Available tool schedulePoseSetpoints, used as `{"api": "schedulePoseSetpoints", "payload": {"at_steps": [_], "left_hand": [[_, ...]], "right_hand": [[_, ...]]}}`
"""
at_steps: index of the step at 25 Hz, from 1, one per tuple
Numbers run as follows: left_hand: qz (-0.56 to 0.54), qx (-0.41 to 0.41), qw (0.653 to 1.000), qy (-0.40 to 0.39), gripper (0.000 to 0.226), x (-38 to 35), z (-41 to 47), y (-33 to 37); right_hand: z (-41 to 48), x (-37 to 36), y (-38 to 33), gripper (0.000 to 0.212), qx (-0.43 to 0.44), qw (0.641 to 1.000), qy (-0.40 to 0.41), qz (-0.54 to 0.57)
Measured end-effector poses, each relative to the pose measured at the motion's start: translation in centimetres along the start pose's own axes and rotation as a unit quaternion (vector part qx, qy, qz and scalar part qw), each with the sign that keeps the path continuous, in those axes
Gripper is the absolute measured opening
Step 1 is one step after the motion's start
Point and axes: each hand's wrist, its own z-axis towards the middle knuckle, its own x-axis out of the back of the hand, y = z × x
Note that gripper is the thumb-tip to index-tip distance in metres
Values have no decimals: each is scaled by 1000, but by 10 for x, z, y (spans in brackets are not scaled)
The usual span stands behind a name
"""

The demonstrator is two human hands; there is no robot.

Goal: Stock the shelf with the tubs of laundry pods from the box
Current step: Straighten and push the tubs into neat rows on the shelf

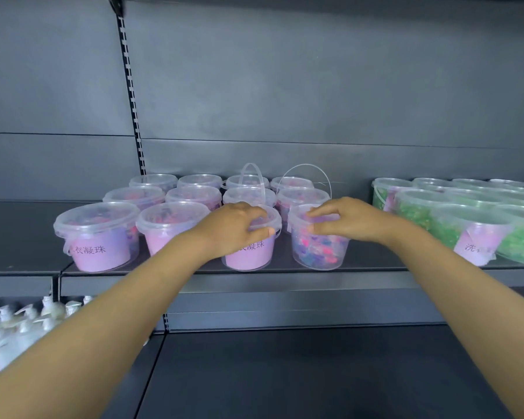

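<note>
Several clear tubs of pink and blue laundry pods stand in rows on the dark shelf (360, 264). My left hand (236, 228) grips the lid rim of a front-row tub with a pink label (250, 258), thumb on its front. My right hand (342, 219) grips the top of the neighbouring front tub (319, 252), whose label faces away. Two more pink-labelled tubs (99, 237) stand to the left in the front row. The box is out of view.
Tubs of green pods (454, 225) fill the right end of the same shelf. White pump bottles (15, 331) crowd the lower shelf at the left. The lower shelf board (315, 373) spreads below my arms. A slotted upright (130, 86) runs up the back panel.
</note>
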Motion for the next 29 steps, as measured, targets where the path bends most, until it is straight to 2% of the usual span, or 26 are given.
{"api": "schedulePoseSetpoints", "payload": {"at_steps": [2, 4, 5, 7, 8, 10, 12, 13, 15, 17, 18, 21, 22, 24, 27, 29], "left_hand": [[-12, -15, 1000, -6, 50, -1, 0, -5], [-48, -11, 998, -33, 49, 3, 1, -9], [-57, -12, 997, -41, 49, 5, 1, -11], [-67, -14, 997, -43, 49, 5, 2, -12], [-70, -14, 997, -36, 49, 4, 1, -13], [-70, -17, 997, -9, 48, 2, -1, -12], [-64, -25, 998, 14, 47, 0, -2, -11], [-59, -28, 998, 21, 47, -1, -3, -10], [-49, -31, 998, 30, 46, -2, -4, -9], [-48, -28, 998, 34, 46, -1, -4, -9], [-52, -25, 998, 32, 46, -1, -4, -9], [-76, -18, 997, 24, 45, -1, -4, -11], [-82, -16, 996, 21, 45, -1, -3, -11], [-101, -13, 995, 15, 44, -1, -2, -13], [-118, -7, 993, 11, 44, 0, -3, -14], [-111, -9, 993, 23, 44, -1, -4, -13]], "right_hand": [[6, -10, -13, 49, -9, 992, 47, -121], [12, -10, -25, 54, -10, 984, 37, -175], [15, -4, -26, 52, -1, 986, -2, -168], [12, 16, -20, 27, -4, 993, -88, -76], [6, 26, -14, 21, -11, 992, -125, -28], [-4, 32, 3, 41, -21, 989, -142, 28], [-8, 21, 8, 39, -15, 994, -85, 70], [-5, 9, 9, 37, -5, 997, -31, 69], [2, -15, 3, 37, 23, 995, 101, -5], [4, -25, -2, 40, 38, 984, 158, -76], [3, -21, -1, 38, 40, 987, 138, -65], [-9, 15, 9, 35, 6, 996, -62, 56], [-11, 24, 11, 39, -5, 993, -93, 68], [-10, 20, 10, 40, -12, 997, -55, 49], [1, -13, -5, 42, 24, 993, 98, -56], [3, -13, -12, 44, 44, 988, 94, -114]]}}
